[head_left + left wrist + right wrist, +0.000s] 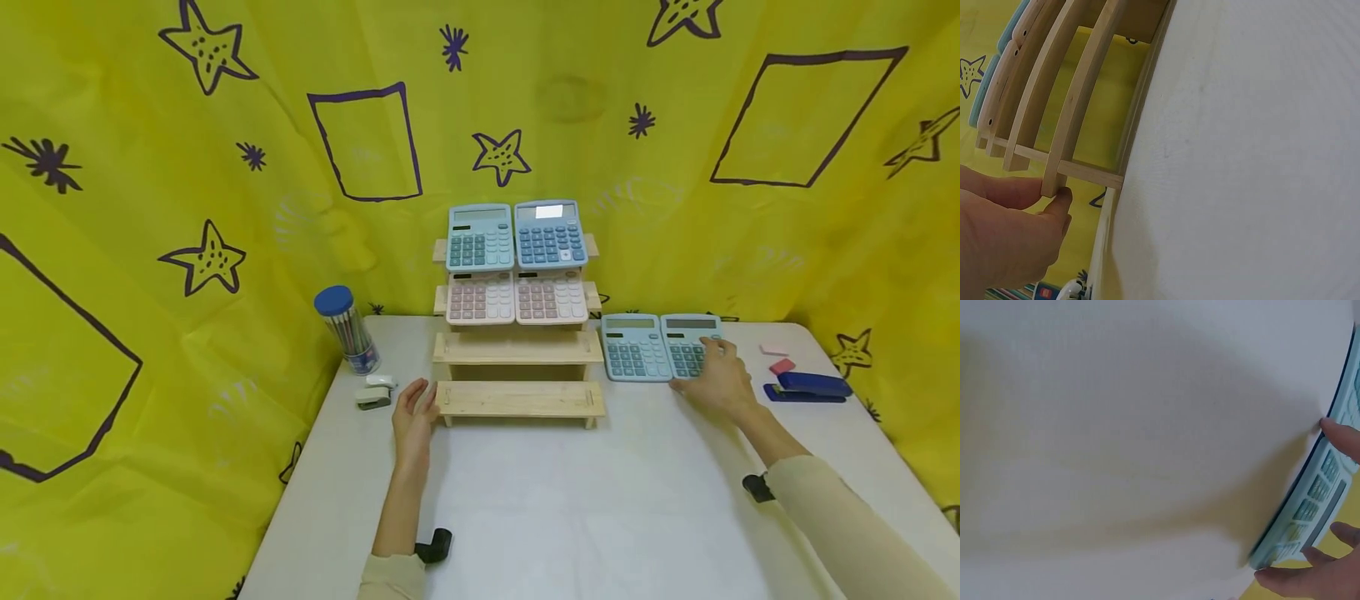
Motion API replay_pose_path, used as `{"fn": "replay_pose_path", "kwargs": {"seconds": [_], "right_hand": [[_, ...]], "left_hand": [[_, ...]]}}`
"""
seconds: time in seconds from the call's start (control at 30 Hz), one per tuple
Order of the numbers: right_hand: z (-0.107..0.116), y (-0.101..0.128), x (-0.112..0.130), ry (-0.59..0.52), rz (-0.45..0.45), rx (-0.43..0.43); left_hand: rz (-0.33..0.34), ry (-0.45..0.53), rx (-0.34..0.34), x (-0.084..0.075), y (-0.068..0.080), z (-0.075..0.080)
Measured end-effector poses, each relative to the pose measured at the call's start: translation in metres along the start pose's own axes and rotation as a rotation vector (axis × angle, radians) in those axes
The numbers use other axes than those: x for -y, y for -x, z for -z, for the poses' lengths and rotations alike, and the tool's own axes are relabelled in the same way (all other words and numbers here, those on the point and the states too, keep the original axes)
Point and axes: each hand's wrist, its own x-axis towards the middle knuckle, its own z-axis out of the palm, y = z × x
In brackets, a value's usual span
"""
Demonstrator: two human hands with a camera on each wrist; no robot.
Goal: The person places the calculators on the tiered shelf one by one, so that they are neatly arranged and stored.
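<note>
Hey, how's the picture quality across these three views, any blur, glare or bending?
Head view: sharp, evenly lit, glare on the top right calculator's screen. Left wrist view: the wooden rack bows from lens distortion. Right wrist view: soft, with a broad shadow on the table beside the calculator.

Head overview; wrist close-ups, table (525, 500) shared
</note>
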Motion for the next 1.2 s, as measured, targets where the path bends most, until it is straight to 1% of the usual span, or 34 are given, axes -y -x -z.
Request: {"fn": "replay_pose_path", "kwargs": {"seconds": [0.23,0.33,0.5,0.7,0.83,0.93,1.07,1.2], "right_hand": [[0.001,-0.007,-0.010,-0.029,0.009,0.050],[0.001,-0.008,-0.015,-0.048,0.016,0.055],[-0.001,-0.004,-0.018,-0.072,0.024,0.013],[0.001,0.010,-0.015,-0.099,0.013,-0.050],[0.007,0.021,-0.006,-0.130,0.014,-0.078],[0.014,0.031,0.005,-0.134,0.031,-0.113],[0.024,0.046,0.024,-0.153,0.082,-0.150],[0.033,0.068,0.049,-0.166,0.166,-0.174]], "left_hand": [[-0.014,0.005,-0.006,0.004,0.002,0.001],[-0.012,0.008,-0.006,0.005,0.001,0.001],[-0.015,0.014,-0.004,0.005,-0.001,-0.002],[-0.018,0.009,-0.003,0.005,-0.001,-0.004],[-0.026,0.018,-0.004,0.005,-0.001,-0.003],[-0.029,0.020,-0.004,0.004,-0.001,-0.003],[-0.031,0.016,-0.002,0.002,-0.001,-0.002],[-0.031,0.017,-0.004,0.003,-0.002,-0.001]]}}
